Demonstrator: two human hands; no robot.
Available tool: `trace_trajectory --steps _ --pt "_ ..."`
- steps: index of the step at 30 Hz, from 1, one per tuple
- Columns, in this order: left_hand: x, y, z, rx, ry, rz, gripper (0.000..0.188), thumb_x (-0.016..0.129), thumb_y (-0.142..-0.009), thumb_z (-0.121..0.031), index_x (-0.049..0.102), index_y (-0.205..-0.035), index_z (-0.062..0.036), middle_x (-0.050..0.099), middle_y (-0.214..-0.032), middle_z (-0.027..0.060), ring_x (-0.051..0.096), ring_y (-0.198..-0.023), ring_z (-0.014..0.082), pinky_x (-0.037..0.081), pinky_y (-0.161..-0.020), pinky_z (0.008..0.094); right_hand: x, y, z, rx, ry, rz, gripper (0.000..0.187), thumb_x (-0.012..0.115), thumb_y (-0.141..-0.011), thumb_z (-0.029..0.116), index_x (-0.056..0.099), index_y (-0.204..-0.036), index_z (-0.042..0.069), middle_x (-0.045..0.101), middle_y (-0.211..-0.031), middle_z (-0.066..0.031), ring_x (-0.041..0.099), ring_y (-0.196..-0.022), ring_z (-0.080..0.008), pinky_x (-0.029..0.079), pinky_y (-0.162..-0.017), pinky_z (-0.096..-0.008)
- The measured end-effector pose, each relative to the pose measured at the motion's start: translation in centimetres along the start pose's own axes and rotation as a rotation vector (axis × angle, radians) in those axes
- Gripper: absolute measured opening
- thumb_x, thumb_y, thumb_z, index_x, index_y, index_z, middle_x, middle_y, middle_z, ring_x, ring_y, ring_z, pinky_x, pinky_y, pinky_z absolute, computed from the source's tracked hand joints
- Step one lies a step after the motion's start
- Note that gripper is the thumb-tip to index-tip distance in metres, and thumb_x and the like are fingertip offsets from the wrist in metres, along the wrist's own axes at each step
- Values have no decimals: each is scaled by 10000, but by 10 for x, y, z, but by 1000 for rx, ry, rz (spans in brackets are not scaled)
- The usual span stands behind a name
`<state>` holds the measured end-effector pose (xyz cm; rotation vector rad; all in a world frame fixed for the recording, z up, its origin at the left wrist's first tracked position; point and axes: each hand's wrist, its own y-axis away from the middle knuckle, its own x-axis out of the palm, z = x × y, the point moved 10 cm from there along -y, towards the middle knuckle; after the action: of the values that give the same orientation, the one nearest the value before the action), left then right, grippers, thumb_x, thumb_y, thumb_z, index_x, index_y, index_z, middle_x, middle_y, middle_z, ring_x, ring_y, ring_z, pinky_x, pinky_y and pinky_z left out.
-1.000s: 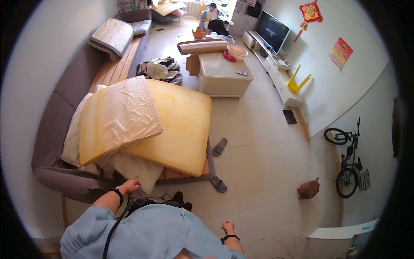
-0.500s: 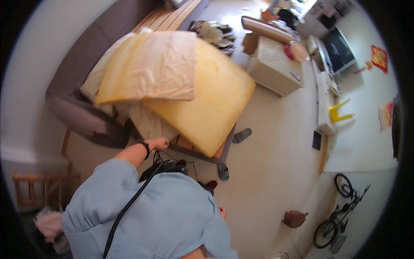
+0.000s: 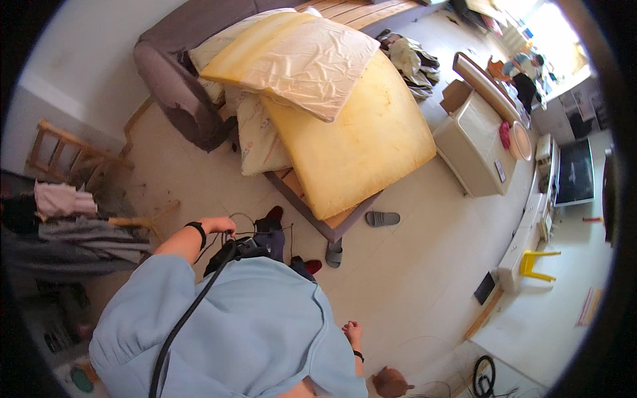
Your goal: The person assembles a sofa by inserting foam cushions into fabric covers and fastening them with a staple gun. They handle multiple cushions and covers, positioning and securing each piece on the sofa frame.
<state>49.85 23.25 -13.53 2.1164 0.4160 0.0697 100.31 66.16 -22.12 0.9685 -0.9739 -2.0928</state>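
Black cable [image 3: 193, 307] crosses the front of a person in a light blue top [image 3: 245, 325], running down to a black pouch [image 3: 242, 250] at the waist. The left hand [image 3: 222, 226] hangs just beside the pouch, fingers curled inward; whether they grip one of the thin wires [image 3: 291, 227] there cannot be told. On the other side the right hand [image 3: 353, 326] hangs low, half open with loosely bent fingers, nothing visible in it. Steady handling seems to call for slack in the wires, with no loop left to snag on a finger or the black wristband [image 3: 197, 233], and for careful footing: two grey slippers, one [image 3: 383, 218] clear of the sofa base [image 3: 332, 231] and the other [image 3: 334, 253] near its corner, lie ahead of the dark red shoes [image 3: 312, 266]. Across that base a yellow foam slab [image 3: 371, 146] lies askew, topped by a second slab [image 3: 325, 63] in wrinkled pale covering, a pale cushion [image 3: 259, 139] poking out below. Farther off, a cream tabletop [image 3: 484, 142] bears a pink basin [image 3: 519, 140], while another person [image 3: 527, 69] sits near a bright window.
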Motion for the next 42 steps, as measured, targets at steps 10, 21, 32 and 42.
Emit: trace_trajectory --steps 10,21,32,42 --pt "31 39 82 46 -110 -273 192 509 -821 -139 624 -721 -23 583 -712 54 493 -655 166 392 -624 319 -42 -60 124 -140 86 -30 200 473 -876 115 539 -1017 -12 607 -800 -97 609 -660 -176 457 -529 -266" --pt "17 0 -31 307 70 -312 180 524 -823 -159 644 -830 -24 635 -800 70 568 -738 180 460 -685 325 32 -11 145 -336 552 57 272 530 -843 167 589 -1037 -14 662 -880 -149 657 -779 -215 511 -713 -329" --pt "-26 -57 -4 -141 75 -89 256 544 -768 -275 679 -826 -66 657 -837 59 572 -810 198 364 -866 366 -20 31 90 -105 191 -257 247 534 -819 163 622 -978 -5 667 -829 -148 667 -729 -216 520 -689 -329" --pt "10 -115 -113 -191 -343 149 208 599 -795 -250 667 -814 -55 615 -775 45 536 -702 176 430 -665 328 46 119 -85 218 379 15 306 572 -804 299 651 -962 49 655 -884 -155 610 -859 -309 476 -788 -414"
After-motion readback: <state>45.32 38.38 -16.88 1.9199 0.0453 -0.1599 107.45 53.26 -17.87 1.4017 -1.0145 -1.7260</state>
